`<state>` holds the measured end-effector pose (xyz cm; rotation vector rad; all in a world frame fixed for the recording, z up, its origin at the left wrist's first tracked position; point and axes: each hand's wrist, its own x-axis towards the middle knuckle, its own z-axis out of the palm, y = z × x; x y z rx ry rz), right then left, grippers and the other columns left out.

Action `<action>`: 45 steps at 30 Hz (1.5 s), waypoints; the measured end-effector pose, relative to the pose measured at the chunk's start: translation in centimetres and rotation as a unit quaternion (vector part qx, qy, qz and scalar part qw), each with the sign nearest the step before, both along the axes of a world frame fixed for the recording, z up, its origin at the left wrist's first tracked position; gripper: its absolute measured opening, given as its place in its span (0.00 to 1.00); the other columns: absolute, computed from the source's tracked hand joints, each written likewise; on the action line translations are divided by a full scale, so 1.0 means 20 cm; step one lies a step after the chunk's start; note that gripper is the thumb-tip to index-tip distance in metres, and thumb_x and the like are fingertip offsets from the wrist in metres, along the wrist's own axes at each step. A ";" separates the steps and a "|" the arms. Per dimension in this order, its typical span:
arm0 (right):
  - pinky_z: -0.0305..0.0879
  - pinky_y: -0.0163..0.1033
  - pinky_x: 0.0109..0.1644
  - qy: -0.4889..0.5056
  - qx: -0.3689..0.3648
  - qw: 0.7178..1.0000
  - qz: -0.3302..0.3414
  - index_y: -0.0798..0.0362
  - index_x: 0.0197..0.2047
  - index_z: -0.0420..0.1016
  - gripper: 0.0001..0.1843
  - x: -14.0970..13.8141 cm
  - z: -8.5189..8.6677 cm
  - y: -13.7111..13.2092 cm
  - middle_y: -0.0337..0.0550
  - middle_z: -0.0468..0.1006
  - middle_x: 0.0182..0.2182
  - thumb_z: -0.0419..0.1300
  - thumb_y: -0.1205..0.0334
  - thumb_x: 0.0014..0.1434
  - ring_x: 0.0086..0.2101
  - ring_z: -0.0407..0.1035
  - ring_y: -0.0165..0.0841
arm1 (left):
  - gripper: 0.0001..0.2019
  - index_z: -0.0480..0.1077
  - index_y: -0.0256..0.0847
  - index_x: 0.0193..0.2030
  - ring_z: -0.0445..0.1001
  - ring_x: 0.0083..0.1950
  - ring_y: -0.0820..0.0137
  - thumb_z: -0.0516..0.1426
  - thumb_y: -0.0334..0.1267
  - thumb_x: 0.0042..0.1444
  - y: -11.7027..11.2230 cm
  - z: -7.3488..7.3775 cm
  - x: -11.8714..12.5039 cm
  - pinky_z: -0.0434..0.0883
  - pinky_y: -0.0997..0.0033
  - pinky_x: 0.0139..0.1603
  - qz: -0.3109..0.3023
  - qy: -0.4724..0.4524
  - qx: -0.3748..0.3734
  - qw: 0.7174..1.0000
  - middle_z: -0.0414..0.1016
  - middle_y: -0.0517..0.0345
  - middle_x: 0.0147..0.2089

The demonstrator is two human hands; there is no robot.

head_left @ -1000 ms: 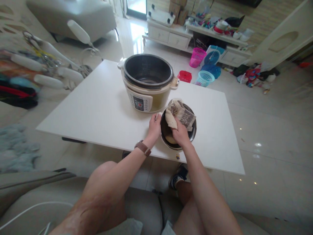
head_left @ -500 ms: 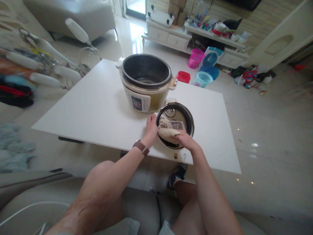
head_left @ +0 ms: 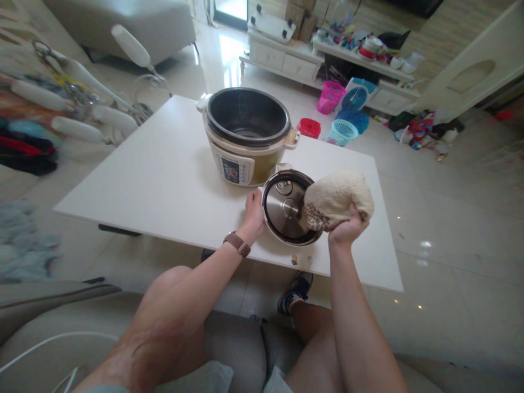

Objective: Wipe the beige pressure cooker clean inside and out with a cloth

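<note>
Hands (head_left: 254, 214) (head_left: 346, 230) clamped, left on shiny dark-rimmed lid (head_left: 281, 217), right on beige cloth (head_left: 339, 195), seemingly fluffy, brown-patterned

Cooker (head_left: 270, 161) on white table (head_left: 159, 169)

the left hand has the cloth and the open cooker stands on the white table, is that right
Not the left hand: the head view shows the right hand holding the cloth. The open cooker does stand on the white table.
</note>
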<state>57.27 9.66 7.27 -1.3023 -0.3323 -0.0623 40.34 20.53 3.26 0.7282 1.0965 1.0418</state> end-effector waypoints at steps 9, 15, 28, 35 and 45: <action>0.68 0.48 0.59 -0.170 -0.386 0.845 0.330 0.49 0.47 0.80 0.15 -0.07 -0.02 -0.05 0.45 0.84 0.43 0.58 0.56 0.59 0.48 0.75 0.44 | 0.13 0.67 0.41 0.38 0.66 0.37 0.70 0.56 0.49 0.66 -0.01 0.01 0.00 0.66 0.70 0.43 -0.012 -0.013 0.017 1.000 0.69 0.60 0.36; 0.67 0.50 0.60 -0.136 -0.455 0.729 0.494 0.46 0.43 0.83 0.13 -0.12 -0.05 -0.03 0.43 0.85 0.46 0.58 0.58 0.59 0.49 0.75 0.46 | 0.14 0.67 0.42 0.38 0.67 0.39 0.70 0.56 0.50 0.66 -0.01 0.01 0.02 0.67 0.70 0.45 -0.008 -0.033 0.028 0.999 0.70 0.60 0.37; 0.69 0.50 0.59 0.007 -0.359 0.761 0.541 0.51 0.42 0.85 0.18 -0.08 -0.01 -0.05 0.41 0.86 0.43 0.60 0.58 0.50 0.48 0.76 0.45 | 0.11 0.68 0.42 0.37 0.67 0.40 0.70 0.56 0.47 0.66 -0.03 0.02 0.02 0.66 0.72 0.45 -0.019 -0.006 0.076 0.997 0.70 0.59 0.37; 0.66 0.51 0.63 0.001 -0.403 0.706 0.582 0.48 0.42 0.85 0.16 -0.12 -0.02 -0.06 0.40 0.85 0.45 0.62 0.61 0.50 0.50 0.75 0.44 | 0.11 0.68 0.41 0.36 0.66 0.39 0.70 0.57 0.46 0.65 -0.02 0.01 0.01 0.65 0.72 0.45 -0.018 0.003 0.079 0.997 0.69 0.60 0.36; 0.77 0.42 0.42 0.218 -0.239 0.883 0.341 0.53 0.35 0.80 0.16 0.08 0.04 -0.24 0.38 0.83 0.33 0.66 0.62 0.39 0.36 0.77 0.39 | 0.08 0.69 0.39 0.37 0.66 0.39 0.71 0.54 0.38 0.68 -0.02 0.02 0.01 0.64 0.73 0.44 -0.026 0.003 0.047 0.999 0.70 0.60 0.36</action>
